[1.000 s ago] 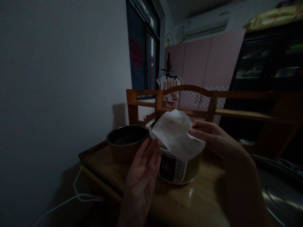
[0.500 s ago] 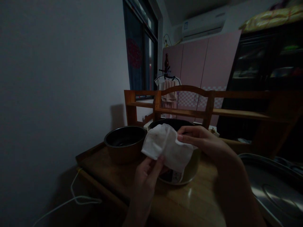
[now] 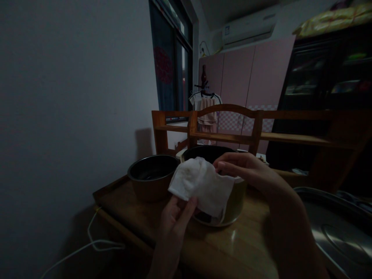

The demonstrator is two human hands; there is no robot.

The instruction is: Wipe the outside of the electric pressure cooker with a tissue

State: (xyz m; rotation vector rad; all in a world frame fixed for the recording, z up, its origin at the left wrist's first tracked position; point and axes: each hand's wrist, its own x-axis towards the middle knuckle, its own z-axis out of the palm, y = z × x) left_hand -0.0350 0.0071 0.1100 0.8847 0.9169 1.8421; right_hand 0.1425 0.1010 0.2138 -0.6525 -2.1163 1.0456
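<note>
A thin white cloth [image 3: 203,186], creased and slightly stained, hangs in front of a rounded greenish cooker [image 3: 238,201] with a dark opening. My left hand [image 3: 177,217] pinches its lower left edge between thumb and fingers. At the cloth's upper edge, my right hand [image 3: 244,166] is closed, thumb against curled fingers; its fingertips are partly hidden behind the fabric. Left of the cooker stands a round pot [image 3: 152,178], black inside and brownish outside. The cloth covers much of the cooker's front, including part of a dark panel.
Both vessels stand on a wooden table [image 3: 232,248] with a raised wooden shelf rail [image 3: 226,137] along its back. A large round metal tray or lid [image 3: 343,236] lies at the right. A white cable [image 3: 95,244] loops beside the table's left edge, near the wall.
The cloth has shifted down and left with my left hand. My right fingertips have moved slightly left and curled in at the cloth's upper edge.
</note>
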